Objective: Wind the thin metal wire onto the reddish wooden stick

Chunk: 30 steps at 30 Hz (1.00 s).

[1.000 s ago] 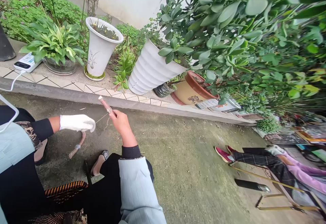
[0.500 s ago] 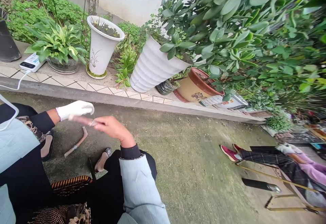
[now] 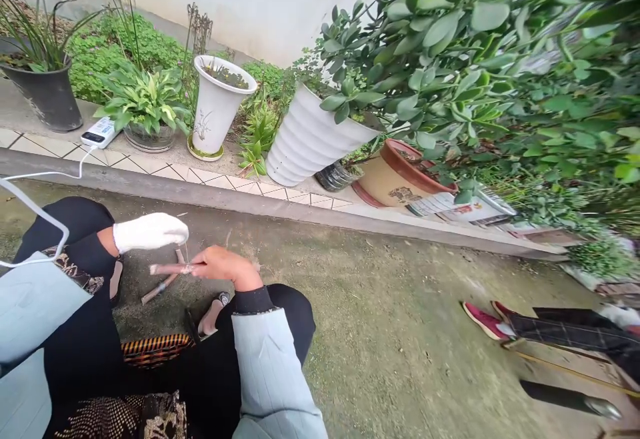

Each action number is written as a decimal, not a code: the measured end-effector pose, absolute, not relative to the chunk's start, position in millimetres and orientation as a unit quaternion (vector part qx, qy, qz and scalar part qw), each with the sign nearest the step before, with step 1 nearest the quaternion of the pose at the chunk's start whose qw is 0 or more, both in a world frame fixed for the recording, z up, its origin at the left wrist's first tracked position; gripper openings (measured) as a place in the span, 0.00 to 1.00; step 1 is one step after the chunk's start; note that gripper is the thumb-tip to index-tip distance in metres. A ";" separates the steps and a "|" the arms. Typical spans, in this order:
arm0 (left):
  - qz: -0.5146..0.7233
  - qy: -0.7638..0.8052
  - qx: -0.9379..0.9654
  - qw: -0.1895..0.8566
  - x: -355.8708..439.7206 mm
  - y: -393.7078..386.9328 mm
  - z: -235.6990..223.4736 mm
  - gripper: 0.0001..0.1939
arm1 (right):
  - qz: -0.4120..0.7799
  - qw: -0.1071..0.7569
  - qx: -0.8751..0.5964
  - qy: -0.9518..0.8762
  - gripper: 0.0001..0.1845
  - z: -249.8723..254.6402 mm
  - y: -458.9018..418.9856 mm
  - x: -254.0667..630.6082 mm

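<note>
My right hand (image 3: 225, 264), bare, is closed around one end of a short brown stick (image 3: 167, 269). The stick points left, nearly level, and something pale is wound about it near my fingers. In a white knitted glove, my left hand (image 3: 153, 231) is closed above the stick. A thin thread (image 3: 187, 250) runs from the gloved fingertips down to the wound part. Below, on the ground, lies a second, bent stick (image 3: 157, 290) with a greyish band around it, partly hidden behind the held one.
Potted plants line a tiled ledge, among them a white flowerpot (image 3: 220, 109) and a ribbed white planter (image 3: 315, 139). A white power bank (image 3: 101, 132) with a white cable (image 3: 43, 174) lies there too. Another person's red shoe (image 3: 483, 319) shows at right, near a dark cylinder (image 3: 565, 399).
The held stick has swung from pointing up and away to lying nearly level, leftward. The thread between my hands has become shorter and steeper. My view has turned slightly left.
</note>
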<state>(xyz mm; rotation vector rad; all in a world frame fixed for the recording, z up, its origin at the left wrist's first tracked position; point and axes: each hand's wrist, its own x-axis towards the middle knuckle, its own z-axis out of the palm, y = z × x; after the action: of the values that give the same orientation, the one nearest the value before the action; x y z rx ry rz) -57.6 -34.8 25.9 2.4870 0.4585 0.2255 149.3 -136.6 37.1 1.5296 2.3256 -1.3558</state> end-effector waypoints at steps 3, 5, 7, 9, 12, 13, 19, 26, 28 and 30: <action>0.082 0.199 0.894 0.393 -52.1 -32.6 17.5 0.15 | -0.539 -0.151 0.454 0.694 0.10 42.5 -142.4 155.6; 0.075 0.199 0.861 0.462 -44.6 -37.8 10.8 0.16 | -0.518 -0.283 0.522 0.616 0.11 42.2 -141.0 164.5; 0.037 0.160 0.838 0.520 -36.3 -46.4 4.4 0.17 | -0.475 -0.347 0.596 0.547 0.12 37.7 -137.0 174.2; 0.003 0.110 0.841 0.529 -29.3 -54.0 -0.9 0.17 | -0.424 -0.322 0.659 0.532 0.12 31.0 -133.4 182.0; -0.004 0.074 0.878 0.473 -25.2 -56.7 -6.4 0.15 | -0.300 -0.192 0.733 0.579 0.12 21.8 -132.2 186.6; 0.000 0.074 0.892 0.447 -25.7 -55.1 -7.5 0.14 | -0.263 -0.142 0.747 0.594 0.12 19.4 -132.9 185.9; 0.049 0.121 0.934 0.333 -33.3 -44.9 -8.0 0.14 | -0.358 0.070 0.642 0.675 0.10 8.9 -141.8 167.0; 0.061 0.152 0.786 0.596 -26.5 -53.3 -13.4 0.16 | -0.648 -0.206 0.450 0.579 0.14 23.0 -153.2 177.0; 0.039 0.174 0.726 0.664 -25.3 -56.1 -19.6 0.18 | -0.593 -0.356 0.511 0.510 0.15 23.8 -150.6 187.3; -0.012 0.161 0.716 0.679 -25.8 -59.2 -23.1 0.19 | -0.517 -0.402 0.596 0.465 0.14 19.9 -145.5 195.2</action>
<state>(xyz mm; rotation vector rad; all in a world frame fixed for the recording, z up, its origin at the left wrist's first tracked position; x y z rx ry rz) -25.8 -59.2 -23.1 1.6088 0.3614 -0.0276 195.2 -145.5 19.9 2.5839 2.0130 -2.2401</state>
